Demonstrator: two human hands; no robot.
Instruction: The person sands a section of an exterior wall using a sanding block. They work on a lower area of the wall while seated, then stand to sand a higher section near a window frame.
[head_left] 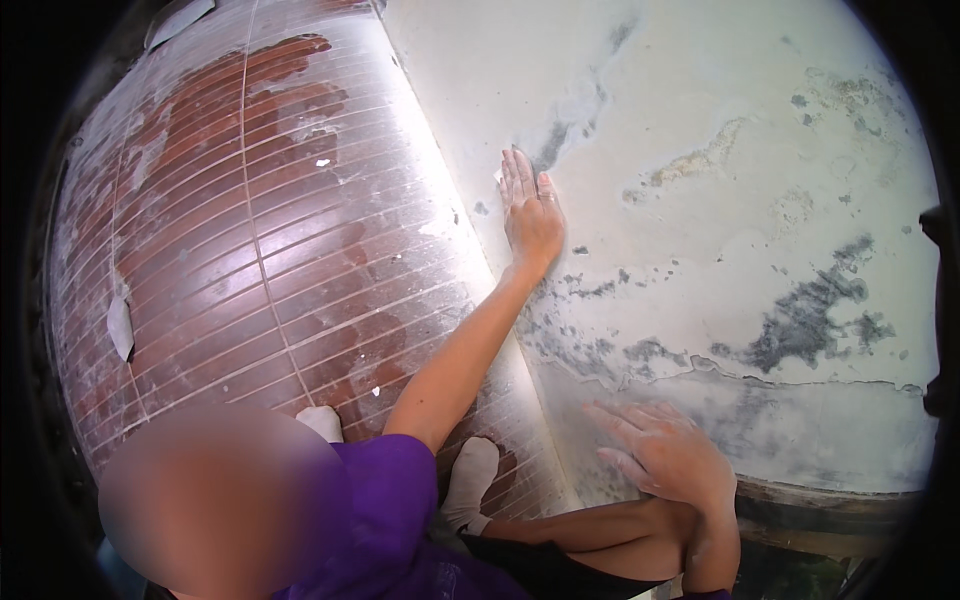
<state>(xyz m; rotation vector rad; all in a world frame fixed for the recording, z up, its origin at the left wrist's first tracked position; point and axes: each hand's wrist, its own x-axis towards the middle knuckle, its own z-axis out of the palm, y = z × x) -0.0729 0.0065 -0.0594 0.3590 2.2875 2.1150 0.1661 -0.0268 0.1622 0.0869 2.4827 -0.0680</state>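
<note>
My left hand point(533, 218) lies flat, palm down, on a pale wall-like surface point(690, 90) with grey scuffs and patches. Its fingers are straight and close together, the thumb slightly apart, all dusted white. A small white edge shows beside the fingertips; what it belongs to is hidden under the hand. Nearer to me, my right hand point(665, 452) is spread over the greyer band of the same surface, fingers pointing left. It is a little blurred and grips nothing visible. Whether its palm touches the surface I cannot tell.
Reddish-brown tiles point(200, 250), streaked with white dust, extend on the left. A folded whitish scrap point(120, 328) and small white chips lie there. My socked foot point(472, 482) rests beside the pale surface's edge. A wooden edge point(820, 515) runs along the lower right.
</note>
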